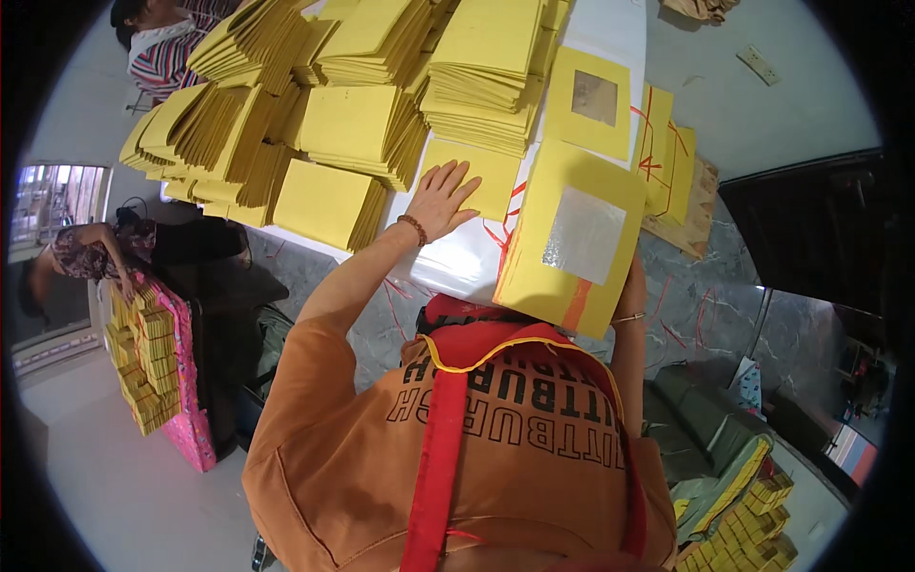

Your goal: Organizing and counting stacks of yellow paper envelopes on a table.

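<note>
Step in hand, by the look of it: sorting or stacking yellow paper sheets. Left hand flat, fingers spread, palm pressing a single yellow sheet onto the white tabletop. No pinch there, only a flat press.

Right hand mostly hidden behind a large yellow sheet with a silver foil square, held up at the near tabletop edge; only wrist and bracelet visible below it. Grip on that side: cannot tell, likely holding the sheet's lower edge from behind.

Another sheet with a dull foil square lying further up the tabletop. Fanned stacks of yellow sheets crowding the left half, just beside the pressing hand.

Next move, as a judgement: calls for lowering the foil sheet flat and square, with the left hand keeping the loose sheet from sliding.

Another person well apart at far left, by stacked yellow bundles.
</note>
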`<action>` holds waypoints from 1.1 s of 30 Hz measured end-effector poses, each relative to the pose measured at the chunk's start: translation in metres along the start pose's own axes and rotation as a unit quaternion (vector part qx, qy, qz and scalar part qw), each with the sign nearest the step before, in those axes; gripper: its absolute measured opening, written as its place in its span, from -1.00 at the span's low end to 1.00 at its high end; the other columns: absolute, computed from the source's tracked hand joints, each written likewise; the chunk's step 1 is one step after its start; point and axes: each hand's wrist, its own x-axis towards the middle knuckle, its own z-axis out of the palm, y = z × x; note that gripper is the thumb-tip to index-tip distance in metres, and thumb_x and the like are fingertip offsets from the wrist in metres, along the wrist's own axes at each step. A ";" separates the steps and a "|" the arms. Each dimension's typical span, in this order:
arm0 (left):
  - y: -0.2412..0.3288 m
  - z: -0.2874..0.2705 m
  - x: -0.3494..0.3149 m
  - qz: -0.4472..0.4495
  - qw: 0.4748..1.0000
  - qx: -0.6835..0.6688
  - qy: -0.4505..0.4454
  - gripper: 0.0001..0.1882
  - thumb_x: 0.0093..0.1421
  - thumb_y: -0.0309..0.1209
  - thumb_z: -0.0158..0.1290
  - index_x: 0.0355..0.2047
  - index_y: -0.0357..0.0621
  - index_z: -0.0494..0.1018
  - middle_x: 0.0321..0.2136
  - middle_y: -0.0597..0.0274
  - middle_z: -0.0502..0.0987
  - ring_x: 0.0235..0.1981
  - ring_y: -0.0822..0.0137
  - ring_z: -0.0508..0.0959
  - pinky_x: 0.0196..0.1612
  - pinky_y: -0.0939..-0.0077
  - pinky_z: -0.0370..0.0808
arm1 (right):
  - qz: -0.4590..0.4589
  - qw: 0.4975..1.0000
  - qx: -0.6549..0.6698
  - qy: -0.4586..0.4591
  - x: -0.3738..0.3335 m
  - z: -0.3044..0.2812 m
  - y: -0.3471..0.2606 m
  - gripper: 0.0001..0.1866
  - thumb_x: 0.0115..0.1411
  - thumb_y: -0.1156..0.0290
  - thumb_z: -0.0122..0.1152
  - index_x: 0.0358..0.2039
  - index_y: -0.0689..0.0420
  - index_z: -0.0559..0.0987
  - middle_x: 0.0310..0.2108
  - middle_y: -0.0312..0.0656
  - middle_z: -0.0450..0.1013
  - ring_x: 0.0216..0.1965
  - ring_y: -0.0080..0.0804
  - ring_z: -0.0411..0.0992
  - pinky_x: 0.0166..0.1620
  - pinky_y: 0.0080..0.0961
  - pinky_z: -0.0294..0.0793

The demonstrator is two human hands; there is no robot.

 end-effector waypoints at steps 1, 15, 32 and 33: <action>0.000 0.000 0.000 -0.003 1.000 -0.006 -0.004 -0.41 0.18 0.02 -0.15 0.15 0.03 0.19 0.19 0.02 0.10 0.21 0.04 0.06 0.22 0.08 -0.03 | 0.001 1.000 0.017 0.007 -0.003 0.002 -0.004 -0.59 0.30 0.17 -0.24 0.02 0.13 0.35 -0.06 -0.20 0.35 -0.07 -0.44 0.32 -0.04 -0.54 0.29; 0.005 -0.027 0.018 0.041 0.995 0.089 -0.012 -0.55 0.18 -0.08 -0.11 -0.01 -0.07 0.35 0.04 0.07 0.31 0.06 0.12 0.28 0.05 0.17 0.17 | -0.417 0.776 -0.470 -0.059 -0.026 0.040 -0.103 -0.46 0.05 0.12 0.17 0.05 0.02 0.39 0.18 -0.19 0.16 0.24 -0.19 0.05 0.18 -0.14 0.03; 0.140 -0.116 0.017 0.247 0.966 -0.078 0.003 -0.38 -0.11 -0.18 0.19 0.00 -0.07 0.34 -0.03 0.15 0.33 -0.05 0.15 0.30 -0.06 0.26 0.24 | -0.373 0.778 -0.469 -0.188 -0.017 0.044 -0.073 -0.71 -0.09 0.27 0.30 -0.27 -0.08 0.60 0.13 -0.20 0.23 0.23 -0.08 0.03 0.19 -0.22 0.10; 0.142 -0.114 0.015 0.236 0.968 -0.086 0.014 -0.41 -0.12 -0.22 0.20 -0.03 -0.06 0.37 -0.05 0.17 0.35 -0.06 0.17 0.32 -0.09 0.28 0.27 | -0.369 0.782 -0.468 -0.183 -0.016 0.043 -0.072 -0.71 -0.09 0.27 0.30 -0.27 -0.08 0.60 0.13 -0.20 0.23 0.23 -0.08 0.03 0.19 -0.22 0.10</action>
